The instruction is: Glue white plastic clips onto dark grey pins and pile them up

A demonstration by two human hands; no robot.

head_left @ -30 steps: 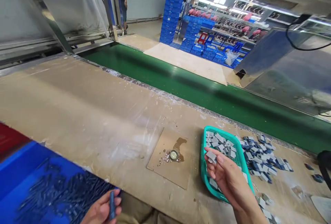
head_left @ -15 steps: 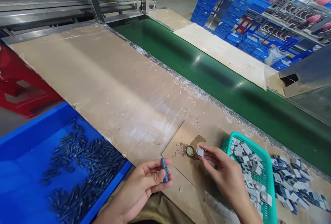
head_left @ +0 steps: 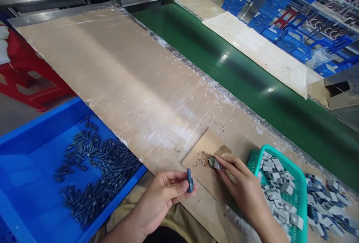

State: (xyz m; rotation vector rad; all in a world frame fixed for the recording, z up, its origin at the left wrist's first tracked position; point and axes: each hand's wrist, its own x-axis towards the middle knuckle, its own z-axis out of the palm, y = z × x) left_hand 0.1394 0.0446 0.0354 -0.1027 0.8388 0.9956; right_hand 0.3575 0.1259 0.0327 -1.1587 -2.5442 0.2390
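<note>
My left hand [head_left: 168,194] pinches a small dark blue plastic part [head_left: 190,181] upright, its narrow peg end up. My right hand [head_left: 238,183] grips a small grey block [head_left: 217,165] between thumb and fingertips. That block is at the small round dish [head_left: 211,161], over or in its opening; I cannot tell whether it touches the contents. Wet spots [head_left: 206,156] surround the dish on a cardboard sheet [head_left: 196,149]. Right of my right hand stands a green basket [head_left: 301,183] of grey blocks [head_left: 280,183].
A blue bin [head_left: 30,160] at the left holds many dark blue parts [head_left: 98,175]. Joined grey-and-blue pieces [head_left: 325,205] lie in a pile right of the basket. Beyond the worktable [head_left: 126,78] runs a green conveyor belt [head_left: 202,52]. A red stool [head_left: 36,82] stands at far left.
My right hand has moved the grey block leftward to the round dish. My left hand still holds the blue part, now turned slightly. The camera view has shifted a little.
</note>
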